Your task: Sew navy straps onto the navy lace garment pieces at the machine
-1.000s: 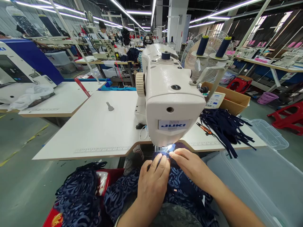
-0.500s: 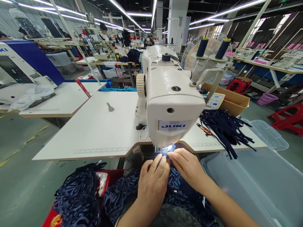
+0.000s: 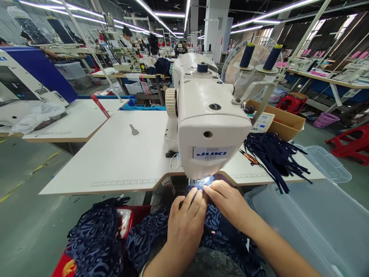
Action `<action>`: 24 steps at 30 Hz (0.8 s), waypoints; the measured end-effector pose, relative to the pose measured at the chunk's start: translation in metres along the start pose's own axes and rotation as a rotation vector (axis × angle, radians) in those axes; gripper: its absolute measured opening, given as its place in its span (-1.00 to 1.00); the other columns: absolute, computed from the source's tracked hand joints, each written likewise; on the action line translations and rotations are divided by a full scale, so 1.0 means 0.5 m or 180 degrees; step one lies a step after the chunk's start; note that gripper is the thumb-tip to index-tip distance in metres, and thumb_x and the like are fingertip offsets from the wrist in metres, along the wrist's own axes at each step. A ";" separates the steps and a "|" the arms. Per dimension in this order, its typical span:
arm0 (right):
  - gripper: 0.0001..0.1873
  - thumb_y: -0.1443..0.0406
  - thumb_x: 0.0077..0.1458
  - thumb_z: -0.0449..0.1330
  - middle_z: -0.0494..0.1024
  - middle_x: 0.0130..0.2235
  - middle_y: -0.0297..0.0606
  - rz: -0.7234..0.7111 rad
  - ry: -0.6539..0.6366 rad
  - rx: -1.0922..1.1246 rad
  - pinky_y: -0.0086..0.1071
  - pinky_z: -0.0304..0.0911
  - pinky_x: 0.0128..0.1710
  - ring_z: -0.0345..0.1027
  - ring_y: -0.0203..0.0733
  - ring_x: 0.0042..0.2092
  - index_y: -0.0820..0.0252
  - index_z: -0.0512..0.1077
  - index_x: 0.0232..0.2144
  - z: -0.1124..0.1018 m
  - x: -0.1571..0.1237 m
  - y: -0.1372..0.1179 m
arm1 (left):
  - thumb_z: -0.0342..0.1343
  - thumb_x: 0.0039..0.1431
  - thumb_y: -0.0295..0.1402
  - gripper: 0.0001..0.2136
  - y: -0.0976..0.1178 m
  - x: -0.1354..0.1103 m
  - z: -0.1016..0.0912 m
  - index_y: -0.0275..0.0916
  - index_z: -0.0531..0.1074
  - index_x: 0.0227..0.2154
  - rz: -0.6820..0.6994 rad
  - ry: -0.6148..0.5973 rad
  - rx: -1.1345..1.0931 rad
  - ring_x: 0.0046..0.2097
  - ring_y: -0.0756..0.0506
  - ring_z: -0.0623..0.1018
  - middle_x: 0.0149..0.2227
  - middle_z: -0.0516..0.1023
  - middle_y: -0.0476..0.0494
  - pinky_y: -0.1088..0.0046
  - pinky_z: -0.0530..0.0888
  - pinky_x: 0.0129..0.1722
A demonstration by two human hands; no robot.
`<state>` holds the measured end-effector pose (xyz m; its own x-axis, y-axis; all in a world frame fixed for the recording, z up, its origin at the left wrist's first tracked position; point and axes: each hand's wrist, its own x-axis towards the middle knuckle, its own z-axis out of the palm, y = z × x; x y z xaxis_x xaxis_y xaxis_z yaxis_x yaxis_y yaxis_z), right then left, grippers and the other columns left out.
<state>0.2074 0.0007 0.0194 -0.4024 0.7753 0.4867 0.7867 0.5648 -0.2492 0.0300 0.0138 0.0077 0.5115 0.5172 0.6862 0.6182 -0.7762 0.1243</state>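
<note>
"Where was the cloth [image 3: 210,180]?"

"Under the head of my machine [image 3: 213,127], at the front edge of the table [image 3: 123,157], with a bright light on it."

"And your hands?"

"Together on it. My left hand [image 3: 187,219] lay fingers down, thumb out to the side. My right hand [image 3: 230,202] angled in from the other side, its fingertips at the cloth just beside the left ones."

"Pinching it?"

"I couldn't tell; the undersides of my fingers were hidden."

"What lay lower down?"

"Patterned cloth [image 3: 213,221] beneath my hands, and a heap [image 3: 95,234] of the like at my left. A clear bin [image 3: 317,223] stood at my right."

"And on the table?"

"Right of the machine, navy strips [image 3: 273,154] in a tangle, orange-handled clippers [image 3: 250,157] beside them and a cardboard box [image 3: 288,122] behind. A small metal plate [image 3: 134,130] lay to the left."
</note>
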 end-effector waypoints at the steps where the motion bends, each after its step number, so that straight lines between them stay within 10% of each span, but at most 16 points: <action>1: -0.70 0.39 0.30 -0.04 0.49 -0.20 -0.15 0.0030 -0.0064 0.0044 -0.31 0.37 -0.20 0.33 -0.12 -0.16 0.30 0.31 0.04 -0.002 -0.001 0.000 | -0.04 0.27 -0.55 -0.77 0.000 0.000 0.000 -0.31 0.45 -0.09 -0.0005 0.0001 0.0010 -0.02 -0.15 0.55 -0.08 0.61 -0.17 0.26 0.24 -0.05; 12: -0.80 0.34 0.30 -0.03 0.50 -0.20 -0.24 0.0814 0.0367 0.1029 -0.32 0.39 -0.17 0.41 -0.20 -0.17 0.10 0.34 -0.10 -0.005 -0.007 0.004 | -0.01 0.28 -0.51 -0.78 -0.001 -0.006 0.011 -0.28 0.46 -0.08 0.0047 -0.0049 0.0165 0.00 -0.14 0.53 -0.11 0.61 -0.16 0.29 0.25 0.02; 19: -0.82 0.28 0.28 0.00 0.53 -0.23 -0.25 0.1815 0.0575 0.0096 -0.30 0.37 -0.20 0.44 -0.17 -0.19 0.17 0.40 -0.19 0.044 -0.037 0.145 | -0.10 0.25 -0.56 -0.75 -0.012 -0.014 -0.008 -0.22 0.47 -0.24 -0.0078 0.0007 -0.0269 -0.09 -0.13 0.56 -0.11 0.59 -0.20 0.37 0.41 -0.06; 21: -0.81 0.31 0.27 0.03 0.54 -0.28 -0.25 0.1872 0.0456 -0.0155 -0.25 0.35 -0.16 0.43 -0.16 -0.19 0.20 0.44 -0.28 0.061 -0.044 0.200 | -0.09 0.24 -0.50 -0.79 -0.010 -0.015 -0.021 -0.18 0.45 -0.27 -0.0460 -0.0134 -0.1124 -0.20 -0.10 0.59 -0.22 0.61 -0.12 0.44 0.48 -0.17; 24: -0.84 0.29 0.25 0.11 0.52 -0.19 -0.21 0.2053 0.0333 -0.0554 -0.17 0.34 -0.11 0.42 -0.15 -0.14 0.27 0.44 -0.22 0.073 -0.049 0.272 | 0.09 0.17 -0.26 -0.88 -0.007 -0.006 -0.039 -0.18 0.39 -0.33 -0.2287 -0.0565 -0.2385 -0.50 -0.04 0.54 -0.42 0.56 -0.03 0.51 0.46 -0.50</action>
<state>0.3073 0.0688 -0.0573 0.2135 0.9056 0.3665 0.9217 -0.0624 -0.3828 0.0150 0.0079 0.0192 0.2888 0.9425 0.1681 0.3147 -0.2593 0.9131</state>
